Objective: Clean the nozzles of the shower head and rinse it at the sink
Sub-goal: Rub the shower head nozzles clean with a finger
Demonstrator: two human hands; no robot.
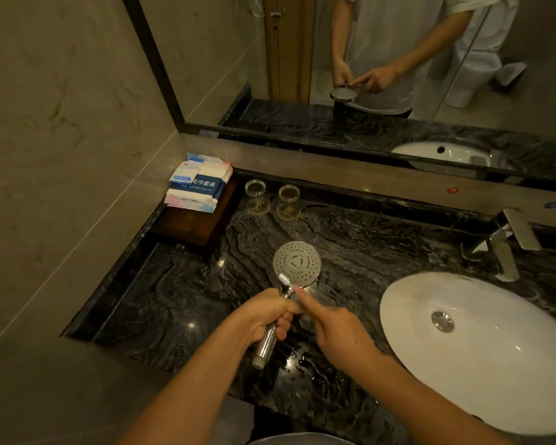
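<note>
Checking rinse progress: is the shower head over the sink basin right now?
No, the shower head is over the dark countertop, left of the sink.

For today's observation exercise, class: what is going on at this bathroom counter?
A person holds a chrome shower head by its handle in the left hand, nozzle face up, over the dark marble counter. The right hand holds a toothbrush with its bristle end at the lower edge of the nozzle face. The white sink to the right looks dry, and no water runs from the faucet.
</note>
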